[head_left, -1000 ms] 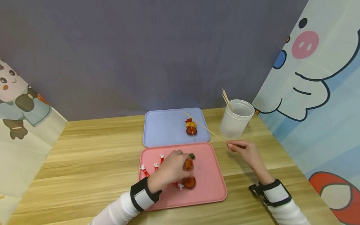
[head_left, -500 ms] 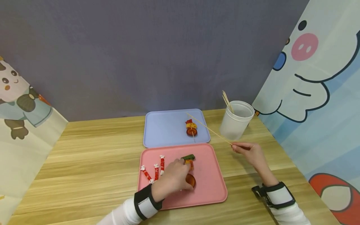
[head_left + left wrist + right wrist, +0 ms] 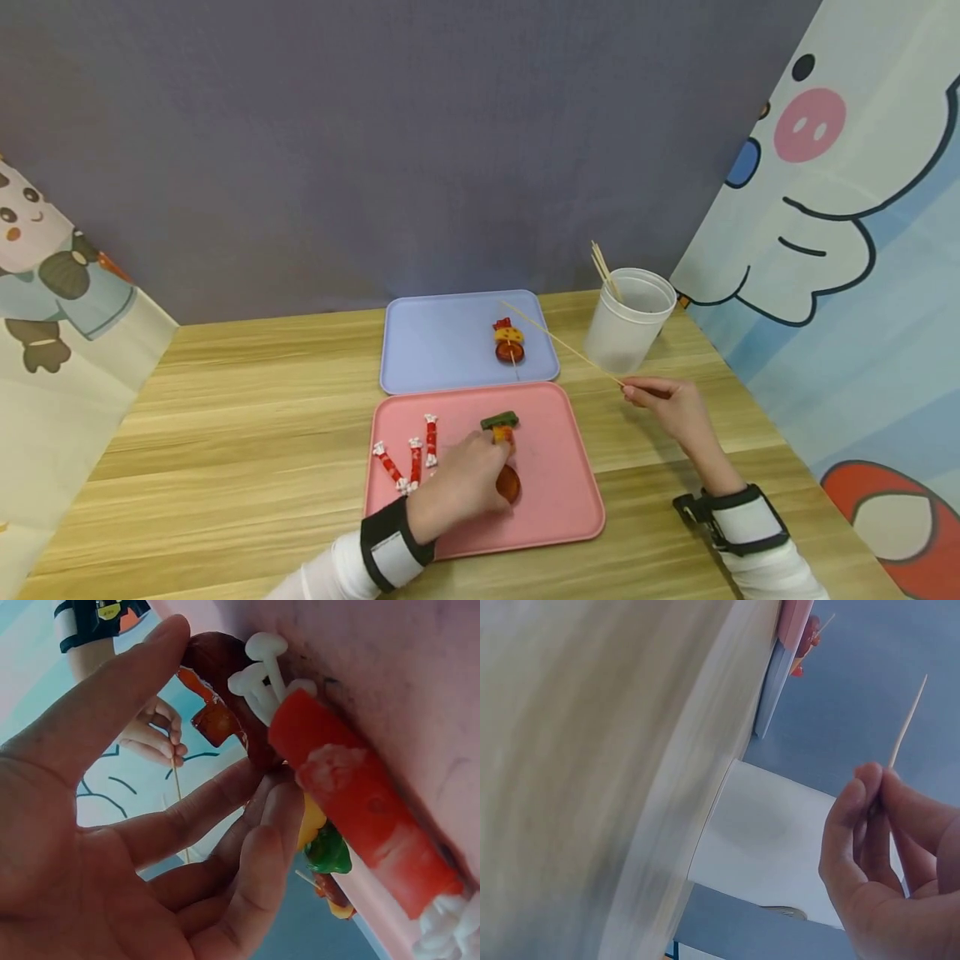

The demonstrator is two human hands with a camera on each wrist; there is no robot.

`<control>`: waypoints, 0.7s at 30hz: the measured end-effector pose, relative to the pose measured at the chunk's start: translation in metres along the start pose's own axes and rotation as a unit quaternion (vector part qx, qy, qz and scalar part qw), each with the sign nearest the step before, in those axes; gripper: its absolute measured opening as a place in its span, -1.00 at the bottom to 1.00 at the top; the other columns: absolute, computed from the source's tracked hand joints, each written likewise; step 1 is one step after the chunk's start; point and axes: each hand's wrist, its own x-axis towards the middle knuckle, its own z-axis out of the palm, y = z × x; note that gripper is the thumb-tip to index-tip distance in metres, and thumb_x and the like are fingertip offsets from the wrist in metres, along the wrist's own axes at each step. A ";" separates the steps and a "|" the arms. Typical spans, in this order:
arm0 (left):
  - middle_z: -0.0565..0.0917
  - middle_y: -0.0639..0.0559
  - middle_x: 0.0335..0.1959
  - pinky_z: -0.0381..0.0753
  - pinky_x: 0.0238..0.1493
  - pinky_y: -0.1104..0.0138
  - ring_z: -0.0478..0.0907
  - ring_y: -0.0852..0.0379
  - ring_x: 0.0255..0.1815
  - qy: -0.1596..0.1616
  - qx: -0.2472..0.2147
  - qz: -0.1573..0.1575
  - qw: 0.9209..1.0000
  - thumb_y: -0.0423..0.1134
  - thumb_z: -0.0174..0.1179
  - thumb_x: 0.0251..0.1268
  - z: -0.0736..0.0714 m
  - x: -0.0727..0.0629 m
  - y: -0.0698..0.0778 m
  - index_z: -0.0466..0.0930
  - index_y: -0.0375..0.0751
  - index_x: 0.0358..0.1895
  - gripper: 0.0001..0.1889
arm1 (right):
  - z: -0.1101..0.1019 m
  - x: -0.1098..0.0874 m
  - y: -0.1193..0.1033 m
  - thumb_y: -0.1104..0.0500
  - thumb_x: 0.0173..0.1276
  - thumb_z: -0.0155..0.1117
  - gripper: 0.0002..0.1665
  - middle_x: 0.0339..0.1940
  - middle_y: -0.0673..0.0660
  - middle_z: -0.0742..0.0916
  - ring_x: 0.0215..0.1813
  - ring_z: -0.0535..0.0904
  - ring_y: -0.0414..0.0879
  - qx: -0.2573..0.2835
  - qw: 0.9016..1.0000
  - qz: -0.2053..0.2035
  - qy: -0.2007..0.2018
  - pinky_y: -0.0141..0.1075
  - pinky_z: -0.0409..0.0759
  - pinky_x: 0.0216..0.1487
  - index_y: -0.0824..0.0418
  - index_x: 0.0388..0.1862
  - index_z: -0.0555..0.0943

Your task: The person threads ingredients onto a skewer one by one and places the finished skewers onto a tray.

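My left hand [image 3: 461, 479] is low over the pink tray [image 3: 558, 500], its thumb and fingertips pinching a round, glossy brown toy food piece [image 3: 221, 664] by opposite edges. Beyond the fingers lie an orange-yellow piece [image 3: 504, 435] and a dark green piece [image 3: 500, 420]. Close beside them in the left wrist view is a red roll [image 3: 360, 802] with white mushroom-like ends. My right hand [image 3: 675, 417], right of the tray, pinches a thin bamboo skewer [image 3: 562, 343] near one end. The skewer's bare length slants up and left over the blue tray [image 3: 431, 342].
On the blue tray lies a loaded skewer [image 3: 510, 335] with red, yellow and brown pieces. A white bucket [image 3: 626, 329] holding several skewers [image 3: 606, 268] stands at the back right. More red rolls [image 3: 416, 462] lie at the pink tray's left. A grey wall rises behind.
My left hand has left the orange-yellow piece, come nearer, and now pinches the round brown piece. My right hand has shifted slightly right with the skewer.
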 end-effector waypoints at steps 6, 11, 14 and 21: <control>0.57 0.08 -0.43 0.42 -0.45 0.46 0.42 0.23 -0.41 -0.021 -0.029 -0.009 0.999 -0.06 0.59 -0.35 -0.001 0.002 -0.001 0.61 -0.17 -0.22 -0.48 | -0.001 0.001 -0.001 0.08 0.25 0.35 -0.65 -0.31 0.14 0.79 -0.37 0.63 -0.50 0.001 1.000 -0.006 0.001 -0.50 0.61 -0.30 0.30 -0.11 0.71; 0.58 0.10 -0.42 0.45 -0.44 0.47 0.43 0.27 -0.43 -0.035 -0.042 -0.014 0.998 -0.09 0.61 -0.38 -0.002 0.003 -0.001 0.61 -0.14 -0.25 -0.49 | -0.001 0.000 -0.001 0.08 0.24 0.35 -0.65 -0.32 0.14 0.79 -0.38 0.63 -0.50 -0.001 1.000 -0.010 0.001 -0.52 0.60 -0.31 0.32 -0.12 0.71; 0.58 0.10 -0.43 0.45 -0.45 0.48 0.43 0.28 -0.45 -0.034 -0.038 -0.011 0.999 -0.10 0.60 -0.39 -0.001 0.004 -0.001 0.60 -0.13 -0.26 -0.50 | -0.001 0.000 0.000 0.07 0.24 0.35 -0.64 -0.32 0.16 0.79 -0.38 0.63 -0.50 -0.004 1.000 -0.011 0.002 -0.52 0.59 -0.31 0.32 -0.12 0.71; 0.59 0.12 -0.41 0.42 -0.48 0.46 0.43 0.27 -0.46 -0.027 -0.046 -0.016 0.998 -0.09 0.59 -0.35 -0.002 0.004 -0.003 0.61 -0.11 -0.25 -0.52 | -0.002 0.002 -0.003 0.05 0.25 0.34 -0.64 -0.27 0.20 0.78 -0.37 0.62 -0.52 -0.014 1.000 0.002 -0.001 -0.54 0.58 -0.31 0.28 -0.10 0.71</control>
